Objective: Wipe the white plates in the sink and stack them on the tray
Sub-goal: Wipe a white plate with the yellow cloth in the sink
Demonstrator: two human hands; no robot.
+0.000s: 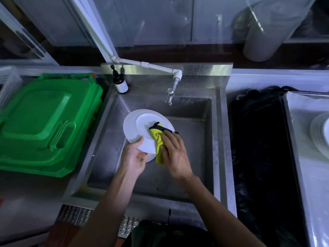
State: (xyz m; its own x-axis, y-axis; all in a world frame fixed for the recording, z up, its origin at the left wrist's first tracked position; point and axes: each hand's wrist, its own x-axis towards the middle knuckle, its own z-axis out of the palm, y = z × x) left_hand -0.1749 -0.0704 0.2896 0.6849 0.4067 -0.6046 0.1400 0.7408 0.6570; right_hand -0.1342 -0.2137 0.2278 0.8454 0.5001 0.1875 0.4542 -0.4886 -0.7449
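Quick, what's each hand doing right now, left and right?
Left hand: grip closed on the near rim of the white plate.
Right hand: fingers flat, pressing the yellow cloth onto the plate.

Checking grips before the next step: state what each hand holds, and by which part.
Left hand grips the white plate at its near rim. Right hand presses the yellow cloth on the plate.

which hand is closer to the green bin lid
Left. The left hand grips the white plate's near edge on the side toward the green bin lid. The right hand presses the yellow cloth on the plate's far side from the lid.
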